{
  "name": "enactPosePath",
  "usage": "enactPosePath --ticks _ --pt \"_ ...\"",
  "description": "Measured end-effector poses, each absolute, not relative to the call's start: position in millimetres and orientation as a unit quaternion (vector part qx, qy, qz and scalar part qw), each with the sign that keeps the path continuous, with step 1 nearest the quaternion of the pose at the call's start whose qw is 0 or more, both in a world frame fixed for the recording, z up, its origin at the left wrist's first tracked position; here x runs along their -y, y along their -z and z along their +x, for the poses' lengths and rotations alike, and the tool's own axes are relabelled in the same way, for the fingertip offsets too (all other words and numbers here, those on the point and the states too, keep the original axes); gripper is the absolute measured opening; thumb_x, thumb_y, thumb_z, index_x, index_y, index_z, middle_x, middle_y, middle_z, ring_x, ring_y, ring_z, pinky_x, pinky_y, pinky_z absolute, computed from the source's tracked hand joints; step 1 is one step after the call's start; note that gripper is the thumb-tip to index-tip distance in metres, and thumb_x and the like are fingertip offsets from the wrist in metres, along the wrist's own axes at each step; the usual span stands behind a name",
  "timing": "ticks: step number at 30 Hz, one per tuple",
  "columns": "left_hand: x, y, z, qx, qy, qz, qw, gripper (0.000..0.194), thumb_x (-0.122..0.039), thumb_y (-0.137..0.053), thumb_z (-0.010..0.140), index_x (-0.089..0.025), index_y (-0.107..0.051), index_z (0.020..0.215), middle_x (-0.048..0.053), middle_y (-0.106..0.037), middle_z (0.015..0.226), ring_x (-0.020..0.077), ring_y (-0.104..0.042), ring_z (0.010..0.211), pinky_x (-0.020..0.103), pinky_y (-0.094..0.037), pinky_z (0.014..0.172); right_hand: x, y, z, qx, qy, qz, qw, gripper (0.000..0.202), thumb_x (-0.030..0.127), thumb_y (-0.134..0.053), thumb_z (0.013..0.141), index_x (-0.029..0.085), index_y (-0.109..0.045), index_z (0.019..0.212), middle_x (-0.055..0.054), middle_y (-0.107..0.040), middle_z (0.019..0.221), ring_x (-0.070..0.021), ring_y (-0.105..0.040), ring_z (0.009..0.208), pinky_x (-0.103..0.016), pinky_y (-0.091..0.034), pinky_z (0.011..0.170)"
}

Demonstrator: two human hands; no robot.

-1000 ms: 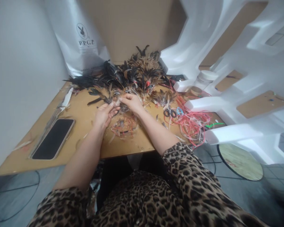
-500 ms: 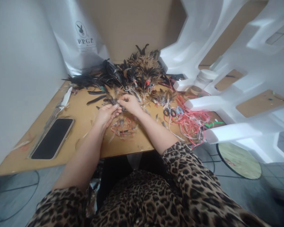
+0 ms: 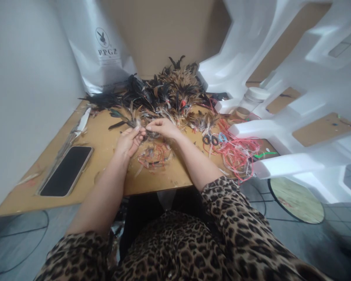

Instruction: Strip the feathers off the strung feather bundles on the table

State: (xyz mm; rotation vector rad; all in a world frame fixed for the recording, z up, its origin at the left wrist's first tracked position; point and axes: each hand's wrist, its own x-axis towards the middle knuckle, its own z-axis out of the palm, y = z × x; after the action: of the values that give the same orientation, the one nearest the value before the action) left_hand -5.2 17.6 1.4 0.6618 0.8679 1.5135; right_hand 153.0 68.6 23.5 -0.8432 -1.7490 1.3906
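In front of me, my left hand [image 3: 130, 140] is closed in a pinch on a small bunch of feathers [image 3: 131, 116], brown and dark with pale fluffy bases, whose tips point away from me. Just to its right, my right hand [image 3: 163, 128] has its thumb and forefinger pressed together close to the feather bases; whatever they grip is too small to make out. Beyond both hands lies a large heap of black and brown feathers [image 3: 181, 80]. Feather scraps and red strands [image 3: 155, 154] lie on the table [image 3: 105, 164] below my hands.
A phone [image 3: 66, 171] lies at the left, near a white feather [image 3: 84, 120]. To the right are scissors [image 3: 210, 139], tangled pink string [image 3: 236, 152], a lidded jar [image 3: 253, 99] and white foam packing [image 3: 280, 164]. A silvery bag [image 3: 105, 66] stands at the back.
My hands have moved slightly apart, the left one a little to the left with the feather bunch. The bunch now shows more clearly above my left fingers.
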Motion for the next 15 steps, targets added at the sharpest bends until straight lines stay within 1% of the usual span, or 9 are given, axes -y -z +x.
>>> enactPosePath --ticks 4,8,10,12,15 --pt "-18 -2 -6 -0.369 -0.661 0.283 0.589 0.003 -0.011 -0.062 0.075 -0.011 -0.062 0.072 0.003 -0.066 0.066 0.0054 -0.061 0.054 0.011 -0.048 0.050 -65 -23 152 0.708 -0.569 -0.293 0.299 0.034 0.037 -0.073 0.059 0.011 -0.070 0.081 -0.002 -0.068 0.073 -0.0079 -0.056 0.065 -0.022 -0.043 0.071" --pt "-18 -2 -6 -0.368 -0.660 0.288 0.588 0.003 -0.011 -0.060 0.076 -0.010 -0.063 0.074 0.004 -0.067 0.068 0.0072 -0.063 0.057 0.011 -0.048 0.048 -63 -21 146 0.724 -0.530 -0.317 0.308 0.026 0.031 -0.069 0.062 0.009 -0.068 0.074 0.001 -0.065 0.064 -0.0059 -0.052 0.058 -0.020 -0.041 0.064" --pt "-19 -1 -8 -0.370 -0.661 0.287 0.586 0.004 -0.012 -0.060 0.077 -0.010 -0.063 0.078 0.005 -0.069 0.074 0.0088 -0.065 0.061 0.012 -0.048 0.048 -64 -26 151 0.737 -0.510 -0.318 0.310 0.022 0.030 -0.067 0.063 0.009 -0.068 0.072 0.001 -0.064 0.063 -0.0059 -0.051 0.057 -0.020 -0.040 0.062" --pt "-20 1 -11 -0.375 -0.669 0.282 0.577 0.004 -0.013 -0.060 0.077 -0.012 -0.063 0.079 0.006 -0.070 0.082 0.0101 -0.066 0.067 0.014 -0.049 0.050 -68 -35 165 0.758 -0.492 -0.311 0.294 0.021 0.029 -0.065 0.064 0.010 -0.068 0.072 0.000 -0.065 0.065 -0.0069 -0.052 0.058 -0.021 -0.040 0.062" --pt "-22 2 -14 -0.386 -0.682 0.263 0.562 0.001 -0.014 -0.061 0.077 -0.013 -0.062 0.077 0.006 -0.070 0.085 0.0106 -0.066 0.069 0.014 -0.050 0.053 -75 -47 196 0.798 -0.480 -0.299 0.210 0.021 0.032 -0.066 0.064 0.012 -0.070 0.069 -0.001 -0.067 0.065 -0.0091 -0.055 0.061 -0.022 -0.042 0.065"
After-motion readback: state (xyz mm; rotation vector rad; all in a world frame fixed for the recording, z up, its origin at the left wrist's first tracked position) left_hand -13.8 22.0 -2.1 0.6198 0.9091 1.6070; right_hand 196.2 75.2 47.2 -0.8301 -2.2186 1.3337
